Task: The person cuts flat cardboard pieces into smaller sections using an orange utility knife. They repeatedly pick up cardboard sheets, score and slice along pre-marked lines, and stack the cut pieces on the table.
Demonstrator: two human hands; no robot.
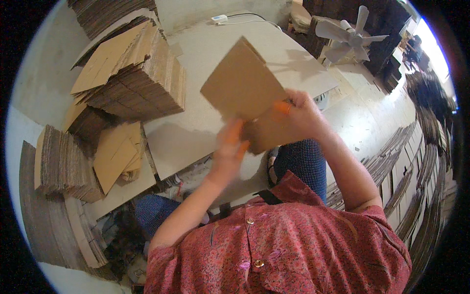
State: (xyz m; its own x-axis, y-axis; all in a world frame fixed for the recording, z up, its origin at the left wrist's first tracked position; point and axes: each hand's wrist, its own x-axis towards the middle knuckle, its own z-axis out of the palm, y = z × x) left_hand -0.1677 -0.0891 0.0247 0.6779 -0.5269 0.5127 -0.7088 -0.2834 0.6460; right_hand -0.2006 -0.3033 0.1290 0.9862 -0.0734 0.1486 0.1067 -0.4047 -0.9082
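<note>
Handling a thin, angular brown cardboard piece (242, 81) at mid-frame

Nearest, along the bottom of the frame, is a red patterned button-up shirt (293, 240), with dark blue dotted trousers (302, 166) beyond it. The left hand (229, 147), orange at the fingertips, is at the piece's lower left; motion blur hides its fingers, so I cannot tell whether it grips or only steadies. The right hand (303, 115), also showing orange, pinches the right edge, thumb and fingers close together.

The piece looks light and fairly stiff, seemingly two layers at its upper right edge. It probably creases more readily than it breaks; dry paper should not slip much. Opposite edges seem the best hold, with flat fingers and little squeeze.

Behind it spreads a pale, flat tabletop (191, 142). Loose brown cardboard sheets (117, 154) lie left of centre, and a tall brown cardboard stack (156, 81) stands at upper left. Farther off, upper right, is a white-bladed fan (350, 38).
</note>
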